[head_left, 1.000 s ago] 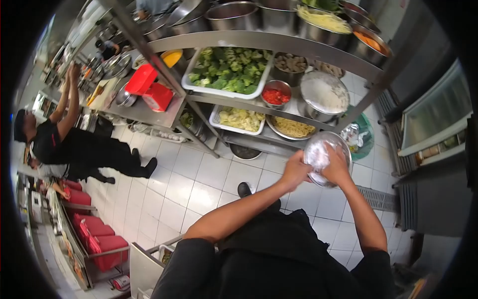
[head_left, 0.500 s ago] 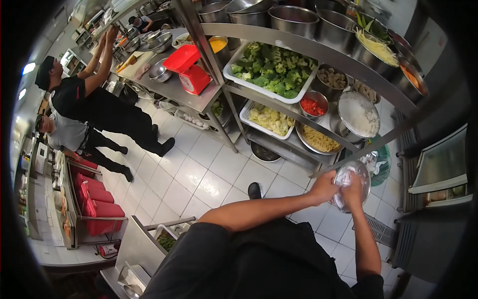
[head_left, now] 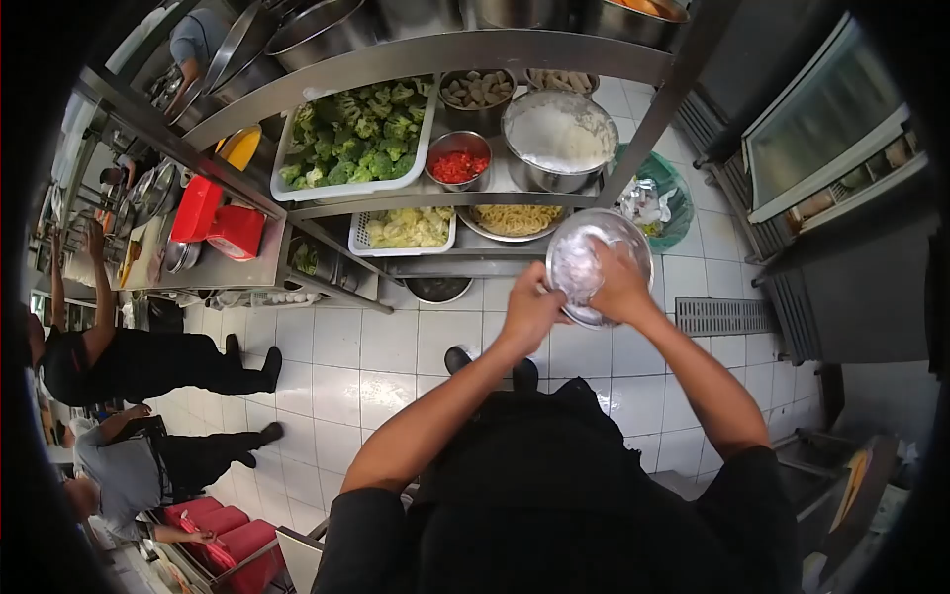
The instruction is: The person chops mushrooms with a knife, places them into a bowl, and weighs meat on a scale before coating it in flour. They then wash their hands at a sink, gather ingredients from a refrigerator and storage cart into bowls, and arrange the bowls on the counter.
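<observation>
A steel bowl [head_left: 633, 238] with white powder-coated contents is held out over the floor, just in front of the shelf. My left hand [head_left: 532, 309] grips its left rim, fingers wrapped round the edge. Inside the bowl, my right hand [head_left: 617, 281] has its fingers in the white contents; the fingertips are partly hidden and what they hold is too small to name. Near the bowl on the shelf stand a pot of white powder [head_left: 559, 134], a small bowl of chopped red pieces [head_left: 459, 161] and a bowl of noodles [head_left: 515, 220].
The steel shelf [head_left: 426, 57] also bears a broccoli tray [head_left: 280, 176]. A lined green bin [head_left: 677, 218] stands right of it. A red scale [head_left: 236, 232] sits on a left table. Two people [head_left: 188, 364] [head_left: 124, 475] stand at left. A floor drain [head_left: 724, 316] lies at right.
The view has swung and tilted, so the shelf and people sit differently in it. My right hand remains in the bowl, and my left hand still holds its rim.
</observation>
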`<state>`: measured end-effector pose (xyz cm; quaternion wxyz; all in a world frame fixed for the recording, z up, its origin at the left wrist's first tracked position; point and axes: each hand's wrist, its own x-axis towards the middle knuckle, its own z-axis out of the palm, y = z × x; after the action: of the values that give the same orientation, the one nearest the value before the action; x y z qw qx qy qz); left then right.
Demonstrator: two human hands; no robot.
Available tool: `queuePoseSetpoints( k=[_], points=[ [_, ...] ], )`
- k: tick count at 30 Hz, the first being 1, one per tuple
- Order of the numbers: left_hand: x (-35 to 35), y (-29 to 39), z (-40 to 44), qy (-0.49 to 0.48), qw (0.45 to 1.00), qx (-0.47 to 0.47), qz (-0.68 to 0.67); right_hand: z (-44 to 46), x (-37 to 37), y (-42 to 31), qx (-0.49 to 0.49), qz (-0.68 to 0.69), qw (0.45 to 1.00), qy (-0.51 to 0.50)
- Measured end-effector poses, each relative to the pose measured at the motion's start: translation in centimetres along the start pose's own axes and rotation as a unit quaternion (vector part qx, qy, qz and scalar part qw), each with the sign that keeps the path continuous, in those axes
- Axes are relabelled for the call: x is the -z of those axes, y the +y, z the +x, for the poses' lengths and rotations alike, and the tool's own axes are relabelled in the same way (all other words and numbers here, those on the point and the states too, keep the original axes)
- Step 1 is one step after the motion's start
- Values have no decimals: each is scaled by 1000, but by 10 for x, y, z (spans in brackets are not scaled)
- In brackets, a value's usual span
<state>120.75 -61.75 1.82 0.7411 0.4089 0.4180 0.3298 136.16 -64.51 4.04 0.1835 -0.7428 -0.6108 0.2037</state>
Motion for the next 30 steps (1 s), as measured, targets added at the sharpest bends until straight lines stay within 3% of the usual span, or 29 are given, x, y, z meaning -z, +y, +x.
queuePoseSetpoints(
  k=[3,7,10,13,14,17,21,22,25,28,30],
  points=[
    [-4,-9,-2,8,1000,20,5,16,-35,23,21,76,997,-19],
    [-1,-8,4,53,996,44,-57,16,-18,0,122,-89,988,-17],
    [10,0,0,62,997,15,-40,7,4,-22,106,-60,990,-69],
    [12,4,-13,29,999,7,-17,7,-8,-13,-8,-22,999,-33],
    [8,1,-16,13,1000,11,-15,4,-18,-15,-13,61,998,-22],
    [11,-12,-11,12,999,40,-11,14,-42,9,-10,108,989,-102],
    [5,-25,2,14,997,70,1,0,-17,-13,55,-86,995,-3],
    [2,-22,6,20,999,50,4,-5,-18,-11,122,-99,987,29],
    [-3,-17,9,-2,1000,21,6,-15,13,-18,-3,19,1000,16],
    [-10,-14,9,-65,997,30,2,-19,-2,10,-171,68,975,125],
    [-20,-18,7,-118,992,42,9,-26,-28,29,-201,94,963,156]
  ],
)
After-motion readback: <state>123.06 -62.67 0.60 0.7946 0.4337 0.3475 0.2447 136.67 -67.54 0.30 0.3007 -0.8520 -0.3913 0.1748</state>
